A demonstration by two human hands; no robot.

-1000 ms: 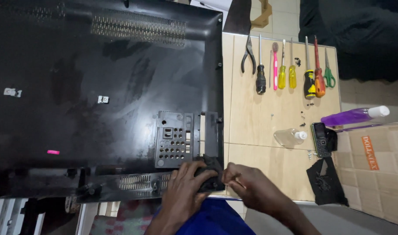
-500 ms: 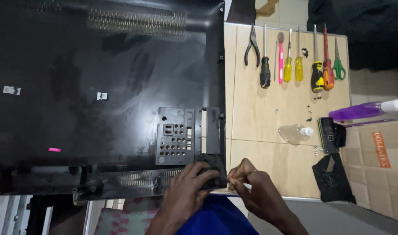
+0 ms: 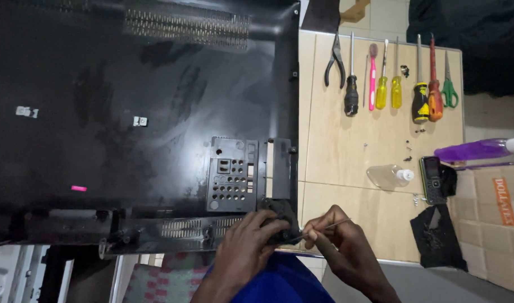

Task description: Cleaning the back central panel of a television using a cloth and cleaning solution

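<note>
A large black flat-screen television point(image 3: 139, 112) lies back-side up on a wooden table point(image 3: 352, 151). My left hand point(image 3: 248, 247) presses on a small black part point(image 3: 279, 216) at the set's near right corner, below the grey port panel point(image 3: 231, 177). My right hand point(image 3: 338, 247) pinches a thin metal tool point(image 3: 324, 228) whose tip points left at that same corner.
A row of tools lies at the table's far side: pliers point(image 3: 335, 59), several screwdrivers point(image 3: 383, 84) and green scissors point(image 3: 449, 90). Nearer are a small clear bottle point(image 3: 389, 175), a purple bottle point(image 3: 478, 150), a small phone point(image 3: 433, 179), a black cloth point(image 3: 436, 235) and a cardboard box point(image 3: 495, 202).
My right hand has drawn slightly right and now shows the thin metal tool clearly; the left hand stays on the corner. The camera has tilted a little.
</note>
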